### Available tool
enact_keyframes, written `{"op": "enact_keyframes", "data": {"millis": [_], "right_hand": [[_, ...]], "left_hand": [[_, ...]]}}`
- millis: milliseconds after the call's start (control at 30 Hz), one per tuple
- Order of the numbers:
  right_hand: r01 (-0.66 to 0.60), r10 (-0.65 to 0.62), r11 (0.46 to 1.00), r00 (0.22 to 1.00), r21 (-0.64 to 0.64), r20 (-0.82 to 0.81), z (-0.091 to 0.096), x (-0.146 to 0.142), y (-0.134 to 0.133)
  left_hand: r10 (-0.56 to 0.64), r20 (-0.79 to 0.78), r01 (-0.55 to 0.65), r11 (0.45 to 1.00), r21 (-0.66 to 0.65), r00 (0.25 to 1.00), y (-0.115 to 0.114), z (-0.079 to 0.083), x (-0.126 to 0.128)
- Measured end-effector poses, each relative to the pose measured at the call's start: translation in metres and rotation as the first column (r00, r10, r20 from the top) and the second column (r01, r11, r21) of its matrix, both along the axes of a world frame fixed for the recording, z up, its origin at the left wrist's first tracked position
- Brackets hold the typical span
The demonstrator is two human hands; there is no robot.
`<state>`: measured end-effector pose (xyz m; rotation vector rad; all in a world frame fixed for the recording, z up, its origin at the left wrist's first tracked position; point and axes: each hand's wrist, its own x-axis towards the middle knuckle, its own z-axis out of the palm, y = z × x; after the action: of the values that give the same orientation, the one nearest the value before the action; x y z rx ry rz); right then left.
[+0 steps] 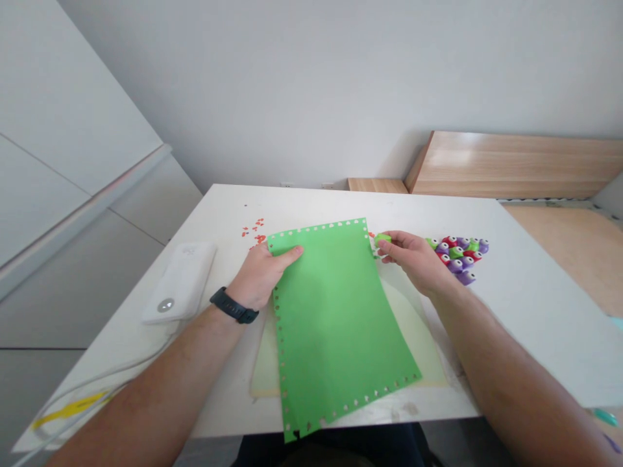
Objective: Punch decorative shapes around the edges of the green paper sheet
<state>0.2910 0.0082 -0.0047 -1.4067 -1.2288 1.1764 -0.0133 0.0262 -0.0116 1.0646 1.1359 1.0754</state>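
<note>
Green paper sheet (335,324), rectangular with a row of small punched holes along its edges, lies tilted across a pale yellow-green card (413,344) on a white table (535,331). The left hand (257,275), wearing a black wristband (234,306), clamps the sheet's upper left edge, thumb on top and the other fingers hidden beneath it. The right hand (413,259) has its fingers curled together around a small green craft punch (383,239), right at the sheet's upper right edge. At 2 o'clock from the sheet, just beside the right hand, sits a cluster of red, purple and green craft punches (457,258). Tiny red paper scraps (256,231) are scattered at 11 o'clock, and a white power bank (180,282) with a cable lies at 9 o'clock.
</note>
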Motion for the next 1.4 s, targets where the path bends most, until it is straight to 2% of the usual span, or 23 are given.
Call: {"op": "enact_keyframes", "data": {"millis": [267, 533, 1067, 1400], "right_hand": [[0.013, -0.013, 1.0, 0.998, 0.007, -0.068, -0.005, 0.003, 0.004], [-0.033, 0.033, 0.999, 0.995, 0.002, -0.093, -0.008, 0.003, 0.005], [-0.031, 0.026, 0.999, 0.987, -0.028, -0.162, -0.001, -0.001, 0.003], [-0.032, 0.031, 0.999, 0.989, -0.01, -0.141, 0.001, -0.001, 0.002]], "left_hand": [[-0.013, 0.045, 0.011, 0.999, 0.035, 0.999, 0.0, 0.003, -0.001], [0.004, 0.033, -0.005, 1.0, 0.028, 0.999, 0.0, 0.009, 0.001], [-0.01, 0.036, 0.009, 1.0, 0.017, 0.999, -0.003, 0.01, 0.002], [-0.033, 0.039, 0.031, 0.999, 0.029, 0.999, -0.002, 0.006, 0.001]]}}
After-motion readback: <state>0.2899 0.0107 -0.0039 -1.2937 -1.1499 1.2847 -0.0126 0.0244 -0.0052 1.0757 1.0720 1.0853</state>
